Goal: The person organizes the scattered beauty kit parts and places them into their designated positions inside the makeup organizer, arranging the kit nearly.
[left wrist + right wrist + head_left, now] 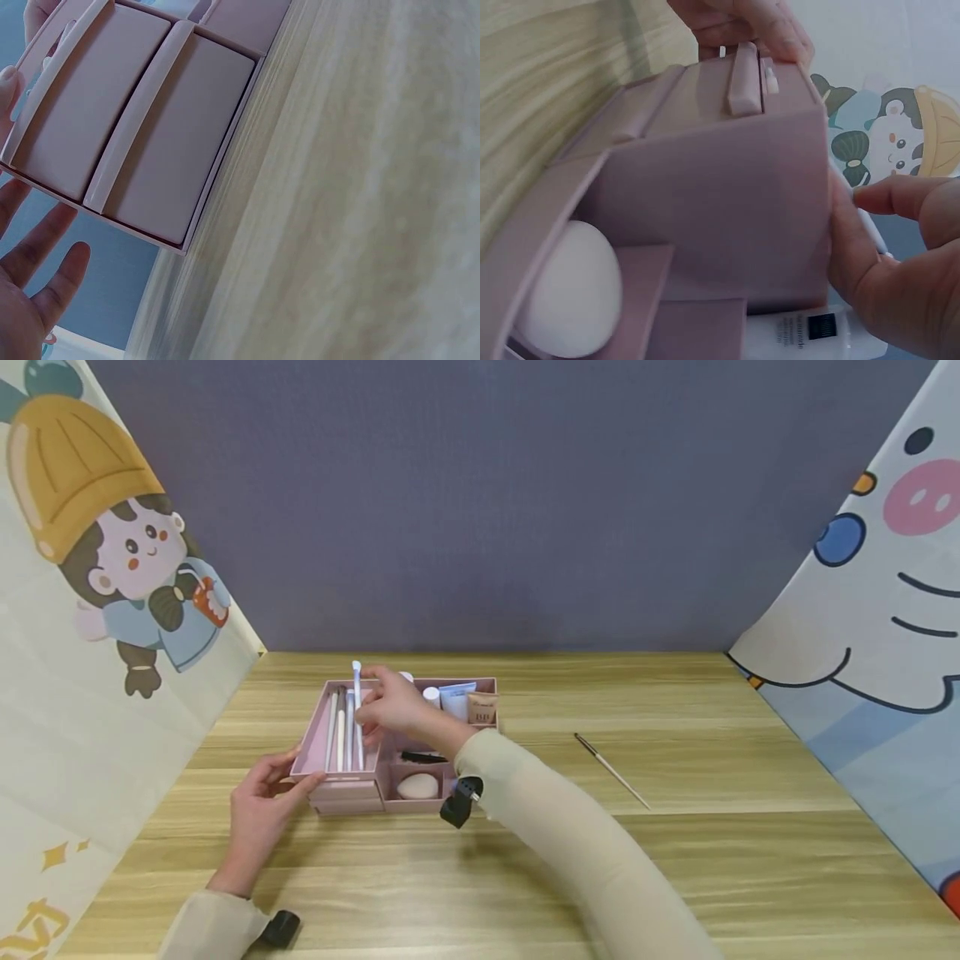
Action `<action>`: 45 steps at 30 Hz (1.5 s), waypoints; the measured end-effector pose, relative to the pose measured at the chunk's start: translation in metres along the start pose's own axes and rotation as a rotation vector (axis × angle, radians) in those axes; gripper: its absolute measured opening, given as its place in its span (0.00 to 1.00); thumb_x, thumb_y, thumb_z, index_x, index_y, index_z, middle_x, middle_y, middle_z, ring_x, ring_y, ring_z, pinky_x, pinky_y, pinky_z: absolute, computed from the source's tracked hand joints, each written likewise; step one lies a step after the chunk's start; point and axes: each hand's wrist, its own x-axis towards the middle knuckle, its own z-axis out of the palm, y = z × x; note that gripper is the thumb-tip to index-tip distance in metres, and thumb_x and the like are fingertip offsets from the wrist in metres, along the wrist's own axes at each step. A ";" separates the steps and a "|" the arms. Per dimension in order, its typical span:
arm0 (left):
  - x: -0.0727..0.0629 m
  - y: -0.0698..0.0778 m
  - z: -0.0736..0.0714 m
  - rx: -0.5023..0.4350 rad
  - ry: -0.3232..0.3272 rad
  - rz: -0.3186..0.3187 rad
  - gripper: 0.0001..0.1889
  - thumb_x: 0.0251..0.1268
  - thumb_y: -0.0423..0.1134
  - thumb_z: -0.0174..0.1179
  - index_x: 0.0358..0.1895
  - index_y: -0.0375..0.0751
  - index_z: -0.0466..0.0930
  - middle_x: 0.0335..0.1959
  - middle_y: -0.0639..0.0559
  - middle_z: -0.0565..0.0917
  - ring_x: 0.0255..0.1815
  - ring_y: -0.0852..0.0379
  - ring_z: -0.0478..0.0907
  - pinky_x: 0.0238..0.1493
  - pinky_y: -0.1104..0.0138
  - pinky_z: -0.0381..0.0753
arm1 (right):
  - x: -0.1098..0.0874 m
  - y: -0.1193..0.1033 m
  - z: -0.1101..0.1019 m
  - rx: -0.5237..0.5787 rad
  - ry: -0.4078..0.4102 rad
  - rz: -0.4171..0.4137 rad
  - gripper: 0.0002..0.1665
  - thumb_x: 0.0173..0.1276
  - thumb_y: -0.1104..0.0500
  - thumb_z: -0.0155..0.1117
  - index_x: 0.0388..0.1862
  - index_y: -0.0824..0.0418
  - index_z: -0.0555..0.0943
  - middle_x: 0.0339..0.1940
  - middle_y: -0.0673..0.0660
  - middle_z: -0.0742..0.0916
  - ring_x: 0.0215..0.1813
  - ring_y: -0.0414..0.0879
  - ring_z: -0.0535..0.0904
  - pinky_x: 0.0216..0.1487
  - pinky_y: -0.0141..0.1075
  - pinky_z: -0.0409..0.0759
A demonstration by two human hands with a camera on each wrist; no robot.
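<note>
A pink cosmetics organizer [345, 793] stands on the table, its two front drawers [161, 135] closed in the left wrist view. My left hand [262, 793] holds its front left corner, thumb at the upper front edge and fingers along the side. With thumb and fingers my right hand [393, 702] pinches a slim white makeup brush [357, 685], standing nearly upright in the raised left compartment. Several other brushes [341, 735] lean beside it there. In the right wrist view, the right hand [907, 262] is next to the compartment wall and the brush is partly hidden.
Right compartments hold a white egg-shaped sponge [417, 787], a black item [422, 757], a pale blue tube [455, 702] and a tan BB tube [482, 707]. A thin brush [611, 770] lies on the wooden table to the right. A grey wall stands behind.
</note>
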 end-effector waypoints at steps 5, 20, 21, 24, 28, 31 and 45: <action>0.001 0.001 0.002 0.004 0.011 -0.009 0.19 0.53 0.17 0.68 0.50 0.22 0.77 0.43 0.74 0.85 0.39 0.71 0.82 0.38 0.80 0.80 | 0.006 -0.006 0.003 -0.166 0.000 0.053 0.44 0.58 0.81 0.59 0.74 0.66 0.61 0.25 0.64 0.83 0.18 0.49 0.78 0.21 0.38 0.85; 0.001 0.000 0.002 -0.023 0.014 -0.007 0.19 0.53 0.17 0.68 0.50 0.23 0.78 0.44 0.72 0.85 0.40 0.71 0.82 0.39 0.81 0.79 | 0.007 -0.015 0.002 -0.288 -0.073 0.144 0.35 0.61 0.78 0.60 0.68 0.70 0.65 0.21 0.62 0.82 0.18 0.48 0.80 0.24 0.37 0.86; 0.001 0.001 0.002 -0.025 0.017 -0.008 0.19 0.53 0.16 0.67 0.49 0.22 0.78 0.43 0.72 0.85 0.40 0.71 0.82 0.38 0.81 0.79 | 0.006 -0.014 0.002 -0.282 -0.074 0.142 0.34 0.61 0.78 0.60 0.67 0.70 0.66 0.21 0.62 0.82 0.18 0.48 0.80 0.25 0.36 0.86; 0.000 0.001 0.003 -0.027 0.020 0.000 0.18 0.53 0.16 0.67 0.49 0.21 0.78 0.43 0.72 0.85 0.41 0.71 0.82 0.38 0.81 0.79 | 0.005 -0.013 0.001 -0.246 -0.081 0.141 0.34 0.61 0.78 0.60 0.67 0.70 0.66 0.21 0.62 0.82 0.19 0.48 0.80 0.25 0.35 0.86; 0.000 -0.001 0.002 -0.048 0.020 0.001 0.18 0.52 0.15 0.67 0.48 0.22 0.78 0.44 0.70 0.86 0.41 0.71 0.82 0.38 0.81 0.79 | 0.004 -0.010 -0.003 -0.201 -0.117 0.118 0.35 0.61 0.78 0.60 0.68 0.71 0.66 0.23 0.61 0.82 0.22 0.48 0.80 0.28 0.35 0.86; 0.000 -0.002 0.002 -0.056 0.019 -0.006 0.18 0.52 0.15 0.67 0.48 0.22 0.78 0.44 0.70 0.86 0.41 0.71 0.82 0.38 0.81 0.79 | 0.001 -0.005 -0.007 -0.148 -0.157 0.071 0.35 0.63 0.78 0.59 0.69 0.72 0.64 0.28 0.61 0.82 0.26 0.48 0.81 0.34 0.36 0.87; -0.001 -0.001 0.001 -0.010 0.024 -0.041 0.19 0.53 0.17 0.68 0.49 0.23 0.78 0.42 0.73 0.85 0.39 0.72 0.82 0.38 0.81 0.79 | -0.028 0.026 -0.021 0.225 -0.139 -0.172 0.32 0.68 0.77 0.55 0.71 0.74 0.63 0.36 0.57 0.82 0.34 0.46 0.83 0.45 0.43 0.87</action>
